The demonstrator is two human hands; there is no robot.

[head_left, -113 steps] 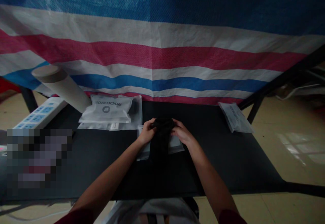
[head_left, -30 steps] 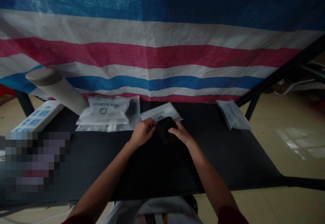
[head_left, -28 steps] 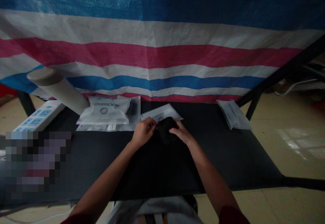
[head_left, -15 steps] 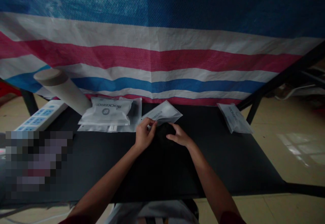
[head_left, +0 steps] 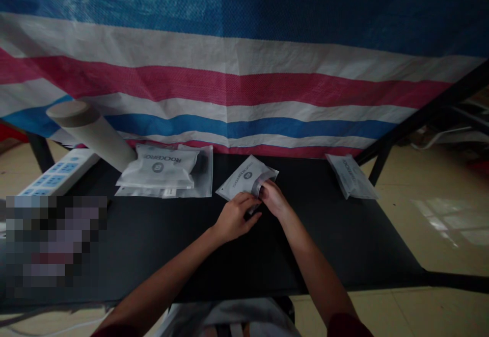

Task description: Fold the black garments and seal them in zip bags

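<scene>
A frosted plastic zip bag (head_left: 241, 178) with dark lettering and a round logo lies slanted on the black table in front of me. My left hand (head_left: 237, 217) is closed on the edge of its near opening, thumb and fingers pinching close together. The fingers of my right hand (head_left: 273, 199) are curled and pushed into the bag's mouth at its right side, so their tips are partly hidden. A greyish shape shows through the plastic by those fingers; what they hold I cannot make out.
To the left, more frosted bags (head_left: 164, 169) lie stacked beside a leaning pale bottle (head_left: 95, 135) and a white power strip (head_left: 57, 174). Another bag (head_left: 351, 176) is at the right end of the black table (head_left: 336, 245). Striped sheeting (head_left: 244, 89) hangs behind.
The dark item between my hands is no longer seen outside the bag. My right hand has moved into the bag's opening; my left hand has shifted right and nearer to me along its edge.
</scene>
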